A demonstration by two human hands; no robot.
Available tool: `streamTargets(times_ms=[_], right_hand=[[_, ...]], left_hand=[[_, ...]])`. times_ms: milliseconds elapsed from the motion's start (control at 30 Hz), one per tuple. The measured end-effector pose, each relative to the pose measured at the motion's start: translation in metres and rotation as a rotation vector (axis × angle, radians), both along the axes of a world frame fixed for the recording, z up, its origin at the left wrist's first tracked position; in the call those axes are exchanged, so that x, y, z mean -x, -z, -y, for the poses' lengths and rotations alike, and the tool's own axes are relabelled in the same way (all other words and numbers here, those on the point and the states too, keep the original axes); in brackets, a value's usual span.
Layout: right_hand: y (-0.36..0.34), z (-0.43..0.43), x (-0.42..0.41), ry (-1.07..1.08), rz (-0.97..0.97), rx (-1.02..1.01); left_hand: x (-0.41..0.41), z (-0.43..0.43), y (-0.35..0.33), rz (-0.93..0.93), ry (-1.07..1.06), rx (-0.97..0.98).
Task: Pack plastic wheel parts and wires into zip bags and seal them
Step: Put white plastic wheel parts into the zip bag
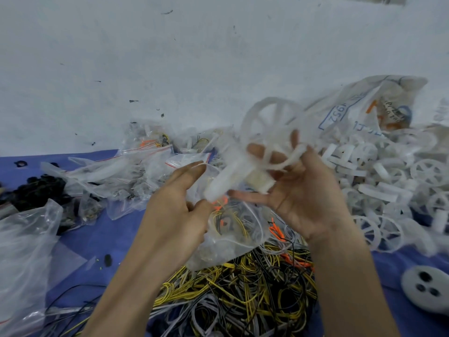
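Note:
My left hand (181, 203) pinches the mouth of a clear zip bag (233, 229) that holds yellow and orange wires. My right hand (303, 193), palm up, grips several white plastic wheel parts (269, 132), blurred by motion, just above the bag's opening. One large spoked wheel sticks up above the fingers, and a white curved piece (223, 181) slants down toward the bag mouth. A heap of loose white wheels and curved pieces (388, 181) lies to the right. A tangle of yellow, black and grey wires (243, 295) lies below the bag.
A blue mat (102, 229) covers the floor by a white wall. Filled zip bags (136, 166) pile up at the centre left, black parts (38, 188) at the left. A printed sack (364, 110) sits at the back right. A grey disc (427, 288) lies at the lower right.

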State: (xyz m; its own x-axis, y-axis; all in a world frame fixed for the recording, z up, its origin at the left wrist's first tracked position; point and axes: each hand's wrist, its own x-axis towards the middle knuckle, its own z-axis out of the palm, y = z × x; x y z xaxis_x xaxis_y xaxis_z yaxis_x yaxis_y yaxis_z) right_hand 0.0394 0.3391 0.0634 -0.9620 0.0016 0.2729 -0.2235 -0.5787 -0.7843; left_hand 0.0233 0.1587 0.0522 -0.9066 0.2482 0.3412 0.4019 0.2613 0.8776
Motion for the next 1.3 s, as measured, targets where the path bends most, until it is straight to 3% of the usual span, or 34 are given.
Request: streamTargets(times_ms=[233,633,767,1100,1300], right_hand=[[0.003,-0.001,0.004,0.029,0.057,-0.184],[0.006,-0.003,-0.005,-0.029,-0.016,-0.818],[0.002,-0.001,-0.008,0.042,-0.004,-1.000],[0.002,0.008,-0.001,0.246,-0.042,-1.039],[0.002,0.011,-0.002,0.343,-0.172,-1.222]], left_hand=[[-0.002,0.007,-0.008,0.073,0.032,-0.060],[-0.004,0.002,-0.005,0.015,0.149,0.008],[-0.005,0.003,-0.006,0.006,0.169,0.013],[-0.011,-0.002,-0.011,0.005,0.161,0.039],[-0.013,-0.004,-0.011,-0.001,0.130,0.042]])
